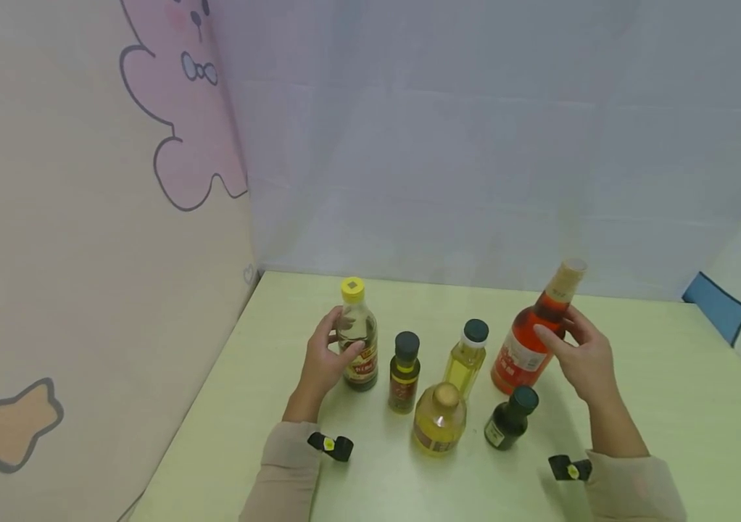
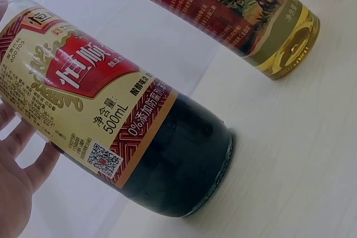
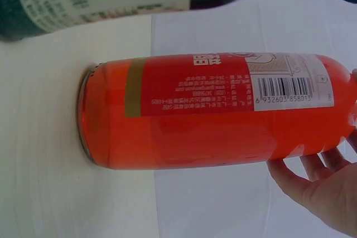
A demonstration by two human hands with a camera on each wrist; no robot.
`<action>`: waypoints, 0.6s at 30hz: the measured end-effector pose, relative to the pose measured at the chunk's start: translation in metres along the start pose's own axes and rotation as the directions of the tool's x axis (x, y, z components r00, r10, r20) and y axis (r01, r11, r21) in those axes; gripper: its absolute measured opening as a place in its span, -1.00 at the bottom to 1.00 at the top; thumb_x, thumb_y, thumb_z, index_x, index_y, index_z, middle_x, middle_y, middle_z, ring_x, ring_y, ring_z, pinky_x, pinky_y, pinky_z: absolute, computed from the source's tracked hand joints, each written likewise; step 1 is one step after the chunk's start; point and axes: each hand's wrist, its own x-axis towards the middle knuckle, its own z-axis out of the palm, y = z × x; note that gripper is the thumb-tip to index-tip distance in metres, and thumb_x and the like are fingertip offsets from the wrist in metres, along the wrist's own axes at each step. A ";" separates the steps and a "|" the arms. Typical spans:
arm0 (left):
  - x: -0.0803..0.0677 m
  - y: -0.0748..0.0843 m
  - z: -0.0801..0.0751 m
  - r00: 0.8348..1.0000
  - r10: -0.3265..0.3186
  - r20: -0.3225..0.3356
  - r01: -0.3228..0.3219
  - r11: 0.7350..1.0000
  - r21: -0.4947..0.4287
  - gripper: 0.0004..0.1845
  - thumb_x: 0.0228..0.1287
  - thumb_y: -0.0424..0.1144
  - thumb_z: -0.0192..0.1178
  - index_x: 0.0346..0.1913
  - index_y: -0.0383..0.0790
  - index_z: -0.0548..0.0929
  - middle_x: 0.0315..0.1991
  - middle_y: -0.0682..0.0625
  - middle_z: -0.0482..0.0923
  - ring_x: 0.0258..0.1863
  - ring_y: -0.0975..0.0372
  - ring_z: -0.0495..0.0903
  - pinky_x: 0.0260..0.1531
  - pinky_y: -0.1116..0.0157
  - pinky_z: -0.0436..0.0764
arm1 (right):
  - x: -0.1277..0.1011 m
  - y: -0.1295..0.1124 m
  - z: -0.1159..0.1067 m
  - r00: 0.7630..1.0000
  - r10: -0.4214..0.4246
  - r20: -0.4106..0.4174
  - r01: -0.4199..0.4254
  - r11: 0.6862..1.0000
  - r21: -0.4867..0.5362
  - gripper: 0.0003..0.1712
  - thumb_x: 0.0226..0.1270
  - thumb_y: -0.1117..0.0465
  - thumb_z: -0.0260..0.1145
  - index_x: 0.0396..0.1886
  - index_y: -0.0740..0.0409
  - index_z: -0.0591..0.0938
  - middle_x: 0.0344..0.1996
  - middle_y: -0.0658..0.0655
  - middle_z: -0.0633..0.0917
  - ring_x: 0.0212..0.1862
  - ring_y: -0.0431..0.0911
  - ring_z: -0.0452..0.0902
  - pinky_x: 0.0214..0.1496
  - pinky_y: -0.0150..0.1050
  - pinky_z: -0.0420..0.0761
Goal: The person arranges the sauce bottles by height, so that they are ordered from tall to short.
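My left hand (image 1: 339,339) grips a clear bottle with a yellow cap (image 1: 359,341), which stands upright at the left of the group. In the left wrist view its dark contents and red-gold label (image 2: 106,110) fill the frame, with my fingers (image 2: 22,154) on the label. My right hand (image 1: 563,337) holds an orange-red bottle with a tan cap (image 1: 527,348) by its shoulder. This bottle leans to the right with its base on the table. The right wrist view shows its barcode label (image 3: 195,110) and my fingertips (image 3: 312,174) under it.
Between my hands stand a small dark bottle with a black cap (image 1: 404,371), a yellow oil bottle (image 1: 465,360), a squat yellow bottle (image 1: 439,419) and a small dark green bottle (image 1: 510,419). The pale green table (image 1: 671,377) has cartoon panels on the left and right and a white curtain behind.
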 end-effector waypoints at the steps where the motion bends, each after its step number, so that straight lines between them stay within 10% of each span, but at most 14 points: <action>1: 0.000 0.000 0.000 1.000 0.005 -0.001 -0.005 1.000 -0.003 -0.37 0.09 -0.08 0.25 0.24 -0.01 0.29 -0.01 0.02 0.44 -0.02 0.18 0.39 -0.09 0.06 0.41 | 0.000 0.000 0.000 1.000 0.013 0.003 -0.013 1.000 0.011 -0.32 0.20 0.04 0.27 0.30 0.05 0.30 0.17 0.27 0.37 0.17 0.16 0.26 0.06 0.04 0.37; 18: 0.000 0.003 -0.001 1.000 -0.001 0.003 0.001 1.000 -0.011 -0.35 0.06 -0.06 0.27 0.24 0.01 0.29 0.00 0.02 0.44 -0.02 0.17 0.41 -0.11 0.09 0.43 | 0.000 -0.012 -0.006 0.993 0.118 0.019 -0.119 0.991 0.054 -0.24 0.18 -0.03 0.26 0.32 0.14 0.26 0.24 0.33 0.26 0.22 0.25 0.16 0.04 0.22 0.28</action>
